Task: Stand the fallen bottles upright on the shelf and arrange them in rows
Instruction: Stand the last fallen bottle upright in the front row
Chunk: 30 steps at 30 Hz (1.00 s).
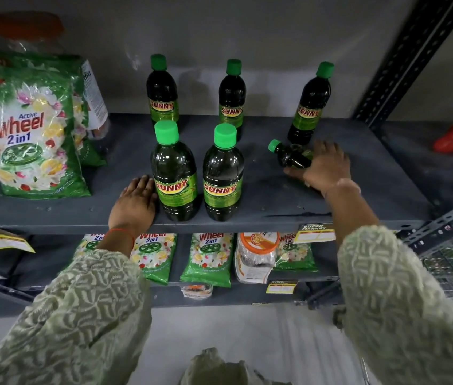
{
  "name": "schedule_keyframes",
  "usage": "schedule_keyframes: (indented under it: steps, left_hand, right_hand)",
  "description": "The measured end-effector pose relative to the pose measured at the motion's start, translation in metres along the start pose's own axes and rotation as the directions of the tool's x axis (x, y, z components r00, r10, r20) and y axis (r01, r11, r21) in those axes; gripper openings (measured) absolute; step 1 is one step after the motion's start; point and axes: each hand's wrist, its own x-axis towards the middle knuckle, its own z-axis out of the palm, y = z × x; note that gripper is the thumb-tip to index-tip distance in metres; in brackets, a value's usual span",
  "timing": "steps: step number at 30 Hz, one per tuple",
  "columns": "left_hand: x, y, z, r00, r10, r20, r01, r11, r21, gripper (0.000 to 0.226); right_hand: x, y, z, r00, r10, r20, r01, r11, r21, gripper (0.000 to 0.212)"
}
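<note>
Lying on its side, the last fallen bottle (289, 155) rests on the grey shelf (358, 190), its green cap pointing left, just in front of the upright back-right bottle (310, 107). The right hand (324, 168) covers its lower half, fingers over the top and thumb underneath; the grip looks wrapped around the body but not yet clenched tight, as far as can be told. The step in hand seems to be righting this bottle. Next, by my judgement, it needs tipping up onto its base and setting right of the two front bottles (199, 173) to complete the front row. The left hand (136, 201) lies flat and released on the shelf, touching the front-left bottle's side, holding nothing.
</note>
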Motion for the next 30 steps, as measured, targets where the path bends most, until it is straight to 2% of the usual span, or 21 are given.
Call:
schedule_keyframes:
  steps: [2, 3, 5, 7, 9, 12, 14, 19, 21, 22, 23, 24, 25, 26, 28, 30]
  left_hand:
    - [0.000, 0.000, -0.001, 1.000, 0.002, 0.000, -0.002, 1.000, 0.011, 0.051]
    - [-0.001, 0.001, -0.001, 1.000, 0.003, -0.005, -0.003, 1.000, 0.009, 0.051]
    - [-0.002, 0.001, 0.000, 1.000, 0.009, -0.017, -0.009, 1.000, -0.003, 0.051]
    - [-0.001, 0.000, 0.000, 1.000, 0.013, -0.021, -0.013, 1.000, -0.011, 0.051]
    - [0.000, -0.001, 0.001, 1.000, 0.013, -0.019, -0.013, 1.000, -0.006, 0.051]
    - [0.000, -0.002, 0.001, 1.000, 0.007, -0.002, -0.007, 1.000, 0.002, 0.051]
    - [0.001, -0.002, 0.001, 1.000, 0.002, 0.009, -0.002, 1.000, 0.007, 0.051]
    - [0.002, -0.003, 0.001, 0.999, 0.004, 0.032, -0.006, 0.998, 0.066, 0.052]
    - [0.001, -0.002, 0.000, 1.000, 0.002, 0.026, -0.003, 0.998, 0.055, 0.052]
    - [0.001, -0.001, 0.000, 1.000, 0.002, 0.018, -0.003, 0.999, 0.044, 0.052]
    - [0.001, 0.000, -0.001, 1.000, 0.003, 0.013, -0.003, 0.999, 0.036, 0.052]
    - [0.000, 0.000, -0.001, 1.000, 0.004, 0.011, -0.004, 1.000, 0.030, 0.052]
    - [0.000, 0.000, -0.001, 1.000, 0.003, 0.012, -0.003, 1.000, 0.027, 0.051]
    - [0.000, 0.000, -0.001, 1.000, 0.002, 0.015, -0.002, 1.000, 0.027, 0.051]
    - [0.000, 0.000, 0.000, 1.000, 0.002, 0.011, -0.002, 1.000, 0.022, 0.051]
    - [0.001, -0.001, -0.001, 1.000, 0.002, 0.007, -0.002, 1.000, 0.013, 0.050]
  right_hand:
    - [0.015, 0.008, -0.003, 0.974, 0.071, 0.216, -0.037, 0.987, -0.156, 0.092]
    - [0.017, 0.009, 0.001, 0.968, 0.094, 0.234, -0.053, 0.983, -0.177, 0.088]
    - [0.017, 0.005, 0.012, 0.972, 0.173, 0.158, -0.156, 0.981, -0.115, 0.086]
    - [0.018, -0.002, 0.023, 0.982, 0.186, 0.012, -0.187, 0.982, 0.010, 0.087]
    - [0.017, -0.014, 0.034, 0.975, 0.159, -0.156, -0.121, 0.967, 0.224, 0.089]
    - [0.008, -0.030, 0.055, 0.935, 0.194, -0.297, 0.034, 0.784, 0.620, 0.095]
    - [0.001, -0.036, 0.067, 0.921, 0.195, -0.336, 0.111, 0.698, 0.708, 0.096]
    - [-0.003, -0.031, 0.085, 0.951, 0.113, -0.287, 0.163, 0.605, 0.779, 0.074]
    - [-0.006, -0.030, 0.088, 0.971, 0.109, -0.214, 0.130, 0.511, 0.850, 0.074]
    - [-0.006, -0.031, 0.089, 0.978, 0.090, -0.191, 0.121, 0.502, 0.856, 0.080]
    - [-0.006, -0.033, 0.090, 0.980, 0.074, -0.187, 0.118, 0.544, 0.831, 0.090]
    - [-0.004, -0.035, 0.091, 0.977, 0.071, -0.202, 0.113, 0.631, 0.767, 0.101]
    - [-0.003, -0.037, 0.091, 0.970, 0.083, -0.229, 0.106, 0.702, 0.704, 0.107]
    - [-0.003, -0.038, 0.091, 0.961, 0.104, -0.255, 0.103, 0.721, 0.685, 0.106]
    - [-0.004, -0.035, 0.090, 0.963, 0.123, -0.241, 0.108, 0.639, 0.761, 0.088]
    - [-0.004, -0.029, 0.088, 0.986, 0.095, -0.133, 0.061, 0.543, 0.837, 0.071]
